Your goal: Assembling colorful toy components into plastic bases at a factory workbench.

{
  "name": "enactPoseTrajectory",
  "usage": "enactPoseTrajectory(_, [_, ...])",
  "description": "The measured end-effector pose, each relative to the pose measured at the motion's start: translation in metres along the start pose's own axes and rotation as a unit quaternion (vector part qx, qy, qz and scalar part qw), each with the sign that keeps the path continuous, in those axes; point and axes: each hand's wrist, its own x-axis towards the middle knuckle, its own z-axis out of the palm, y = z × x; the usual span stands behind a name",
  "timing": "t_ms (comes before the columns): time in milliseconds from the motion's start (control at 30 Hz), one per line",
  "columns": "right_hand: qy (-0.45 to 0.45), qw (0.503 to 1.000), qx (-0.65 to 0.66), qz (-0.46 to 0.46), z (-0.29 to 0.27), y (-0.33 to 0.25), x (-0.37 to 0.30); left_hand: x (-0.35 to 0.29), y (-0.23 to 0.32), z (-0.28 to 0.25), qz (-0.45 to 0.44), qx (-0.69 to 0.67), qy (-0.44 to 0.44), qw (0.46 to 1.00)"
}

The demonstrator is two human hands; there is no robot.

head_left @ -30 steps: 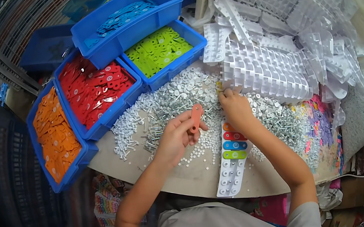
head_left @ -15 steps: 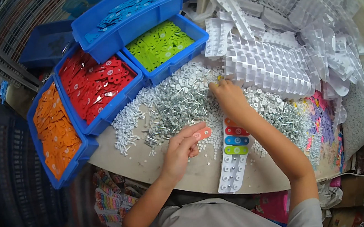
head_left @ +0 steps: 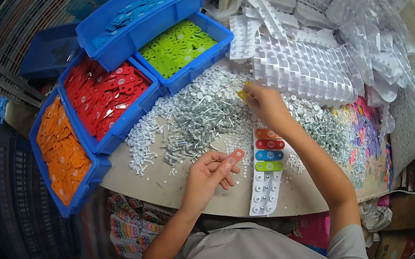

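Observation:
A flat coral-coloured tab [head_left: 237, 155] with rounded ends is pinched between the thumb and fingers of my left hand [head_left: 202, 180], held over the table's near middle. My right hand [head_left: 268, 105] is closed on a small yellow tab [head_left: 244, 95] beside the white plastic parts; the fingers partly cover it. Below that hand lies a long white strip [head_left: 264, 195] with studs and round seats. Across its far part sit an orange tab [head_left: 266, 132], a red tab [head_left: 270, 144], a blue tab [head_left: 268, 155] and a green tab [head_left: 269, 166].
Blue bins hold orange tabs [head_left: 61, 148], red tabs [head_left: 103, 93], blue tabs [head_left: 137, 12] and green tabs [head_left: 178, 47]. Metal pins [head_left: 198, 117] and white caps [head_left: 141, 143] lie heaped ahead. Stacked white strips [head_left: 305, 72] fill the far right, near purple pieces [head_left: 368, 132].
The yellow tab now shows more plainly in my right hand, which has moved slightly right and nearer. My left hand has turned the coral tab to a steeper slant, its fingers shifted.

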Motion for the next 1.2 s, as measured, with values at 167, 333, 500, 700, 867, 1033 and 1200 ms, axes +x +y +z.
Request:
enactPoseTrajectory(167, [-0.053, 0.927, 0.348, 0.131, -0.018, 0.007, -0.012, 0.0, 0.0, 0.006, -0.036, 0.028, 0.007, 0.999])
enactPoseTrajectory(333, [-0.03, 0.918, 0.369, 0.141, -0.029, 0.009, -0.031, 0.001, -0.007, 0.007, -0.017, 0.034, 0.002, 0.999])
enactPoseTrajectory(500, [-0.031, 0.833, 0.508, 0.219, -0.059, 0.014, -0.082, -0.001, -0.004, 0.016, -0.016, 0.071, -0.001, 0.997])
enactPoseTrajectory(700, [-0.017, 0.807, 0.511, 0.297, -0.083, -0.001, -0.157, 0.006, -0.014, 0.022, 0.11, 0.198, -0.01, 0.974])
enactPoseTrajectory(867, [0.014, 0.799, 0.507, 0.325, -0.079, 0.0, -0.214, 0.005, -0.023, 0.04, 0.058, 0.258, -0.023, 0.964])
enactPoseTrajectory(1033, [-0.022, 0.796, 0.493, 0.349, -0.075, -0.017, -0.237, 0.007, -0.038, 0.048, 0.074, 0.337, -0.021, 0.939])
enactPoseTrajectory(1200, [-0.065, 0.807, 0.484, 0.332, -0.067, -0.03, -0.235, 0.01, -0.037, 0.057, 0.07, 0.359, -0.003, 0.931])
